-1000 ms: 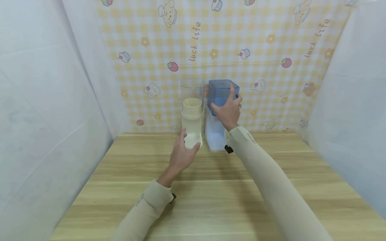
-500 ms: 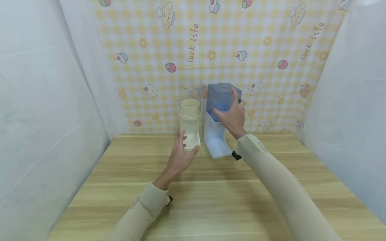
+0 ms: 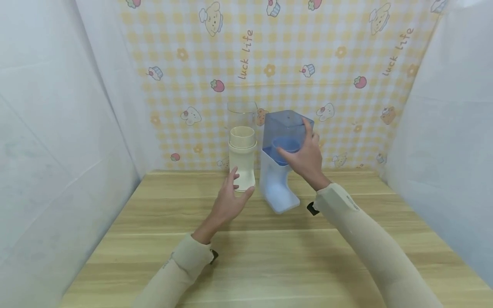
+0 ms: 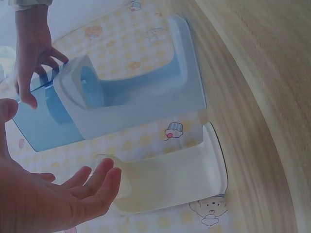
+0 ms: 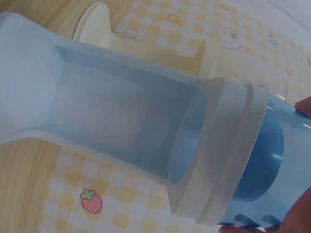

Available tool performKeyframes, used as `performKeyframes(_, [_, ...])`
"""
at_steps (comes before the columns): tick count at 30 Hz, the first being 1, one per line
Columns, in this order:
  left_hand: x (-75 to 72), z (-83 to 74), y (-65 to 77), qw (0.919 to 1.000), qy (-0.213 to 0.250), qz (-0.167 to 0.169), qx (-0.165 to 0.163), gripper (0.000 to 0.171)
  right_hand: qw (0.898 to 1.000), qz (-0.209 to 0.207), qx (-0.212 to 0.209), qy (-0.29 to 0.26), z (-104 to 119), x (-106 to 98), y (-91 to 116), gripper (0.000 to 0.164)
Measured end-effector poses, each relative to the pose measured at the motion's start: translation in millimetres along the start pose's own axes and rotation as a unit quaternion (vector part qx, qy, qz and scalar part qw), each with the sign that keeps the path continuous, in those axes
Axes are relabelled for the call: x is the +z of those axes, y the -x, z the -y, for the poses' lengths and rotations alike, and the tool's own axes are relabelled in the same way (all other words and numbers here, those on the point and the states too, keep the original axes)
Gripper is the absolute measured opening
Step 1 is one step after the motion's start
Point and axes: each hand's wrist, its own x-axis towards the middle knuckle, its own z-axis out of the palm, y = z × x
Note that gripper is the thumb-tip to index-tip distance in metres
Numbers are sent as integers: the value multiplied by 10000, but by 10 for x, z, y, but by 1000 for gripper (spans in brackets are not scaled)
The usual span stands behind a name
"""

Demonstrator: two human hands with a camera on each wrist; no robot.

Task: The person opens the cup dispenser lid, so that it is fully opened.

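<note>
My right hand (image 3: 306,156) grips the see-through blue square top of a blue-and-white cup dispenser (image 3: 279,194), thumb on the near side and fingers round the right side. A round blue collar shows inside that top. In the right wrist view, the dispenser's pale hollow stand (image 5: 107,102) faces the camera, with fingertips (image 5: 296,218) at its blue end. Just left of it stands a cream cup dispenser (image 3: 242,164) with a clear round tube on top. My left hand (image 3: 228,203) is in front of its base, thumb and fingers spread, holding nothing; in the left wrist view its fingertips (image 4: 112,179) overlap the cream body.
Both dispensers stand near the back of a wooden table (image 3: 246,265). Behind them hangs a yellow checked cloth (image 3: 185,98) with cartoon prints. White sheets (image 3: 46,128) close off the left and right sides.
My right hand has brought the blue-and-white dispenser toward me and a little right, turning its base slightly. My left hand and the cream dispenser have stayed nearly in place.
</note>
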Motion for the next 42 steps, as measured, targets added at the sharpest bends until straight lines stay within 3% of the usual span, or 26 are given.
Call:
performKeyframes(7, [-25, -8, 33, 9999, 31, 142, 49, 82, 9992, 131, -244, -292, -19, -115, 168, 112])
performKeyframes(13, [-47, -22, 46, 9994, 93, 314, 125, 83, 9955, 185, -708, -596, -43, -201, 236, 111])
performKeyframes(24, [-116, -61, 19, 9938, 276, 1062, 161, 99, 9825, 819, -1058, -1299, -68, -331, 330, 112])
performKeyframes(34, [-77, -21, -63, 9911, 499, 1200, 300, 110, 9557, 1531, -1260, -2174, -105, -364, 282, 108])
performKeyframes(42, [-2, -25, -133, 9890, 688, 1295, 218, 122, 9194, 2036, -1721, -2893, -198, -334, 246, 110])
